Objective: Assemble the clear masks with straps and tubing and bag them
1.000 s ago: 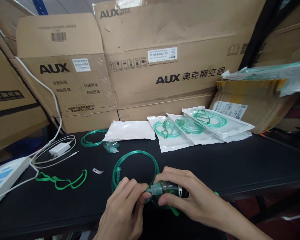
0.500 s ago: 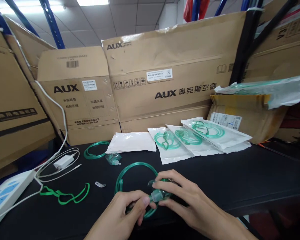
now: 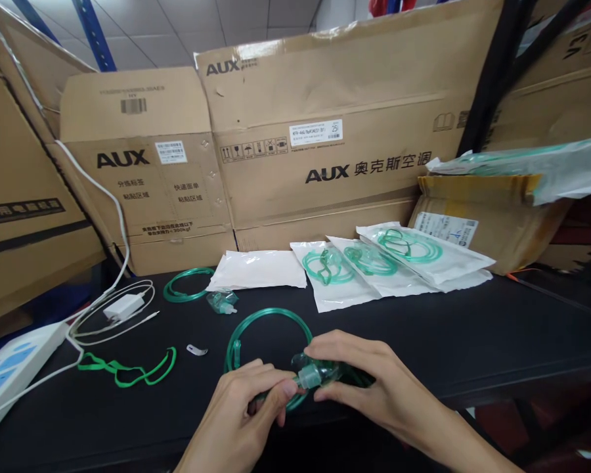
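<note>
My right hand [image 3: 369, 384] is wrapped round a clear green oxygen mask [image 3: 320, 373] at the black table's front edge. My left hand [image 3: 243, 414] pinches the end of the coiled green tubing [image 3: 263, 320] right at the mask's pale connector [image 3: 308, 377]. Fingers of both hands meet at that joint. Most of the mask is hidden under my right fingers.
A green elastic strap [image 3: 128, 371] and a small metal clip [image 3: 197, 350] lie to the left. Further back are a second tubing coil [image 3: 187, 286], a small clear part [image 3: 222, 301], a white pouch [image 3: 259, 269], sealed mask packs [image 3: 374, 266], a white charger [image 3: 123, 305] and AUX cartons [image 3: 325, 151].
The head view shifted a little up and then down. Both hands stay joined at the mask connector, and the mask has been turned slightly within my right hand.
</note>
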The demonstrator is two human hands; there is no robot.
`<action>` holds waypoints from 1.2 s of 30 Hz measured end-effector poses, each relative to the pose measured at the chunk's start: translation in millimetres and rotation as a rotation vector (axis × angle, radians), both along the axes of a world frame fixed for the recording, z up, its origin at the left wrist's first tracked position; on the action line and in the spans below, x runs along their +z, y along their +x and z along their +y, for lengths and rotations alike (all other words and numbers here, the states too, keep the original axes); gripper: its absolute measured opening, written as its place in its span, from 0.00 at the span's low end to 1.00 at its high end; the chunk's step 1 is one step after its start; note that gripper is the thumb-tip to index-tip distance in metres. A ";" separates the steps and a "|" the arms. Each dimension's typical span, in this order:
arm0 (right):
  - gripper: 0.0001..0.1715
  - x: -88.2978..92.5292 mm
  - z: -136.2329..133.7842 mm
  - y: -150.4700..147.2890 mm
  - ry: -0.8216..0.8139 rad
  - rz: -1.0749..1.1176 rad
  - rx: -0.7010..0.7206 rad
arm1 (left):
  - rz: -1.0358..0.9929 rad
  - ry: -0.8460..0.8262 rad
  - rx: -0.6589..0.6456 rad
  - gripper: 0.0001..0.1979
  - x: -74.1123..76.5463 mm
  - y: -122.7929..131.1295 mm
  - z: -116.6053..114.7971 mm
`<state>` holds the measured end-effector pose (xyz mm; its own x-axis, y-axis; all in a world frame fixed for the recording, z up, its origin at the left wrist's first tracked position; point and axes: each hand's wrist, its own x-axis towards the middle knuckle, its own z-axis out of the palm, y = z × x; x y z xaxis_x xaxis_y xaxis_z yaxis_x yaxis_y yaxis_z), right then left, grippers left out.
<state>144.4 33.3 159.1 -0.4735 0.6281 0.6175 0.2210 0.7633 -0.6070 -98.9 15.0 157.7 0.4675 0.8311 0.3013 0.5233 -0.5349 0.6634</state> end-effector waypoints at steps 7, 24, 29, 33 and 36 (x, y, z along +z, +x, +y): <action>0.23 0.5 0.0 -0.7 -0.056 0.019 0.000 | 0.027 0.063 0.008 0.22 0.5 -1.0 -3.5; 0.09 17.6 -4.4 -2.6 -0.353 -0.135 -0.138 | -0.048 0.277 0.081 0.06 -4.8 5.1 -4.9; 0.12 14.7 -6.5 -0.1 -0.353 -0.195 -0.183 | -0.054 0.429 0.065 0.08 -13.5 4.4 -3.1; 0.14 14.3 -8.5 -0.2 -0.348 -0.242 -0.227 | -0.037 0.534 0.057 0.10 -20.5 4.2 -1.9; 0.15 15.3 -8.6 -0.8 -0.358 -0.234 -0.208 | -0.033 0.560 0.056 0.11 -22.4 4.3 -1.8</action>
